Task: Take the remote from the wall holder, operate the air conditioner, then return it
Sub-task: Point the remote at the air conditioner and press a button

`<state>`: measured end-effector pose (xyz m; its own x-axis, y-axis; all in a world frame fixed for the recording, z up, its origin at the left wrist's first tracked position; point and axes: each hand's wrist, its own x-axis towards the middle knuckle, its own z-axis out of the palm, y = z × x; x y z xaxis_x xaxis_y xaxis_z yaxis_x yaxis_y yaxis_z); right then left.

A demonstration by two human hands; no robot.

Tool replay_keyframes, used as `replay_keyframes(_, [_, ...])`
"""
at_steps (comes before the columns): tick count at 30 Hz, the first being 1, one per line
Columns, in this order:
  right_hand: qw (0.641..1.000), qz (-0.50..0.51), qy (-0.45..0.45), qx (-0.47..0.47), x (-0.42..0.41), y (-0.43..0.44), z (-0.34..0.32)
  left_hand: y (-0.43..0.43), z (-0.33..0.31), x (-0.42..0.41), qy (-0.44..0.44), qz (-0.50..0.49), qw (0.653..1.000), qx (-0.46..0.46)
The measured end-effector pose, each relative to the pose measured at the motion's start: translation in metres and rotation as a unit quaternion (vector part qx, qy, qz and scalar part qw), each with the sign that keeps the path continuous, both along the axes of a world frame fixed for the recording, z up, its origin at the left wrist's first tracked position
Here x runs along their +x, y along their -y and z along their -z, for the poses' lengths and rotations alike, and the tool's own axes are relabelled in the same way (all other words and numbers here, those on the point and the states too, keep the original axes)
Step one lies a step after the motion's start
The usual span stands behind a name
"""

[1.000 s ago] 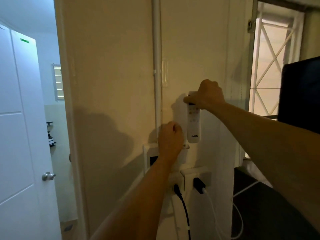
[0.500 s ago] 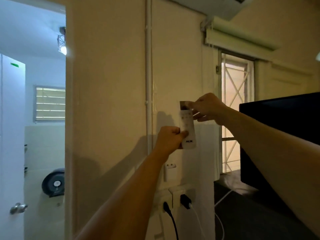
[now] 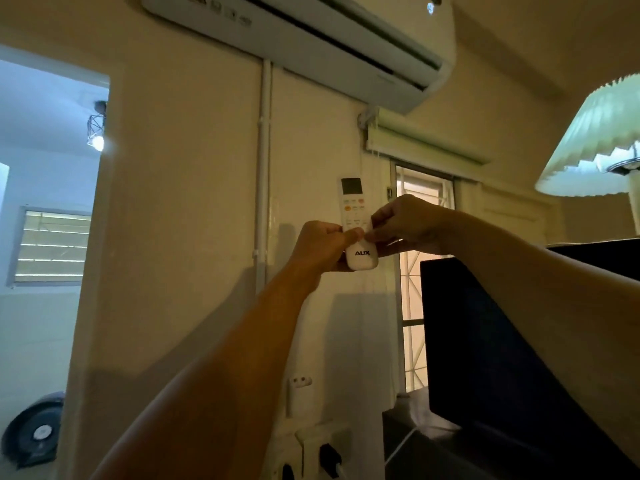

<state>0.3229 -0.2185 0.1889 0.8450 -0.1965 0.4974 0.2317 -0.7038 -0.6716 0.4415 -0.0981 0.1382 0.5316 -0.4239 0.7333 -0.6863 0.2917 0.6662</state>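
Remote [image 3: 353, 216] raised; both hands [image 3: 325, 245] [image 3: 405, 226] pinch it upright.

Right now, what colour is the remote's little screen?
Dark grey, on the white plastic remote, seen clearly in the head view.

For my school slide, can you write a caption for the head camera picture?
Both hands, left and right, hold the white remote upright below the air conditioner.

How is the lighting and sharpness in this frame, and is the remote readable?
Head view: dim, warm light in the room, cooler blue-white through the doorway, where a bare bulb flares. Wide-angle bending curves the air conditioner. The remote, held by left hand and right hand, shows its logo sharply; button labels are too small to read.
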Motion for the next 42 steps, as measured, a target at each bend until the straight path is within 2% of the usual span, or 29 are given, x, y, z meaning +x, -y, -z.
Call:
replay_keyframes(8, [0.999,0.029,0.0,0.029,-0.046,0.028,-0.046,0.035,-0.047,-0.04,-0.031,0.086,0.996,-0.025])
replay_keyframes(17, [0.987,0.068,0.088,0.116,-0.07,0.058,-0.074,0.072,-0.078,-0.063,-0.043,0.149,0.988,0.005])
replay_keyframes(36, [0.98,0.09,0.143,0.107,-0.087,0.073,-0.095,0.087,-0.105,-0.086,-0.007,0.167,0.986,0.01])
replay_keyframes(42, [0.982,0.096,0.134,0.093,-0.093,0.069,-0.099,0.084,-0.107,-0.088,0.012,0.159,0.987,0.003])
